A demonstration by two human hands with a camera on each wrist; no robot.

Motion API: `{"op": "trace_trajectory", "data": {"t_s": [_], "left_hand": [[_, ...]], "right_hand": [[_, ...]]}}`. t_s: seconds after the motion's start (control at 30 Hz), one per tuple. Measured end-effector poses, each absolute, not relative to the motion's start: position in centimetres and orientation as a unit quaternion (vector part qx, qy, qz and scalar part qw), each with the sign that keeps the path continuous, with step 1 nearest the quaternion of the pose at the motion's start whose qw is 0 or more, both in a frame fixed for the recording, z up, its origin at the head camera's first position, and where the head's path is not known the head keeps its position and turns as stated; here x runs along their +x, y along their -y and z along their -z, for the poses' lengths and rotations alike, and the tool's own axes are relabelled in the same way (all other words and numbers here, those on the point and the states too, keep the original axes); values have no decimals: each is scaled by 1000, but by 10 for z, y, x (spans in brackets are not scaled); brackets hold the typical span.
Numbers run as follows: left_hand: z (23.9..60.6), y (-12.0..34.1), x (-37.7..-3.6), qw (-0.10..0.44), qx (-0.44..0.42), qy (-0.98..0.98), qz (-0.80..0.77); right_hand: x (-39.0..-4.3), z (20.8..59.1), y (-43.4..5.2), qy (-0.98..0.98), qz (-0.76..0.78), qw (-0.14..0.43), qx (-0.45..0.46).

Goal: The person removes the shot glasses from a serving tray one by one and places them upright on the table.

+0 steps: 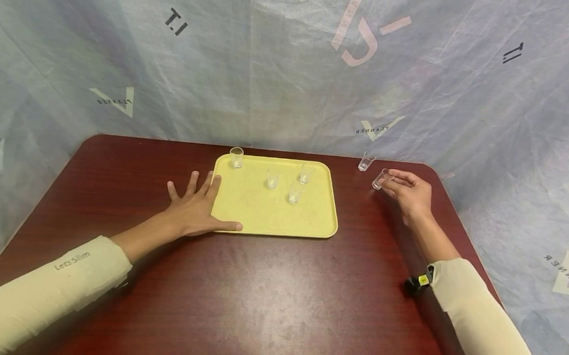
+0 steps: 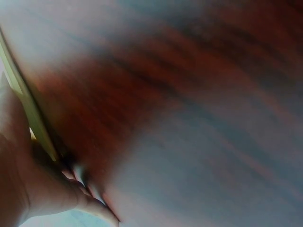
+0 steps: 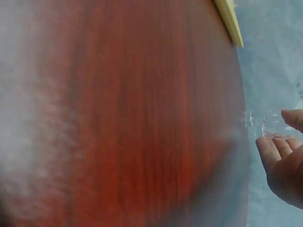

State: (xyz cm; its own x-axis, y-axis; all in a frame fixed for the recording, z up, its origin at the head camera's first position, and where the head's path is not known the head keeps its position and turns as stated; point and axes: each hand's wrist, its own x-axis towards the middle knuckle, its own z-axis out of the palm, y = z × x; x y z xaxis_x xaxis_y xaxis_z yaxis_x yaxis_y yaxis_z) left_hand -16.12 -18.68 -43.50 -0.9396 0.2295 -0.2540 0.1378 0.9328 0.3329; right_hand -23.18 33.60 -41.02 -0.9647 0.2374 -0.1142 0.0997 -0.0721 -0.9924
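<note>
The right hand (image 1: 410, 193) pinches a small clear glass (image 1: 380, 179) at its fingertips, tilted and just above the table (image 1: 279, 299). Judged from its look, the glass is light, rigid, smooth and breakable — slippery if gripped only at the rim. Best hold: thumb and fingers on opposite sides of the wall, mid-height. A second glass (image 1: 365, 161) stands near the held one, on its far side. Farther left lies the yellow tray (image 1: 268, 214) with four glasses upright on it. The left hand (image 1: 194, 208) rests flat — fingers spread, holding nothing — against the tray's left edge.
</note>
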Motion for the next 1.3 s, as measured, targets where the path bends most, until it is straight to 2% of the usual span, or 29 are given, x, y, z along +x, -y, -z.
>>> {"op": "trace_trajectory", "data": {"t_s": [0.53,1.3], "left_hand": [[434,186,-160,144,93,-973,-154],[436,187,-162,146,91,-974,-151]], "right_hand": [[-259,420,-343,657,-735,74,-147],[-286,417,-340,707,-666,103,-213]]}}
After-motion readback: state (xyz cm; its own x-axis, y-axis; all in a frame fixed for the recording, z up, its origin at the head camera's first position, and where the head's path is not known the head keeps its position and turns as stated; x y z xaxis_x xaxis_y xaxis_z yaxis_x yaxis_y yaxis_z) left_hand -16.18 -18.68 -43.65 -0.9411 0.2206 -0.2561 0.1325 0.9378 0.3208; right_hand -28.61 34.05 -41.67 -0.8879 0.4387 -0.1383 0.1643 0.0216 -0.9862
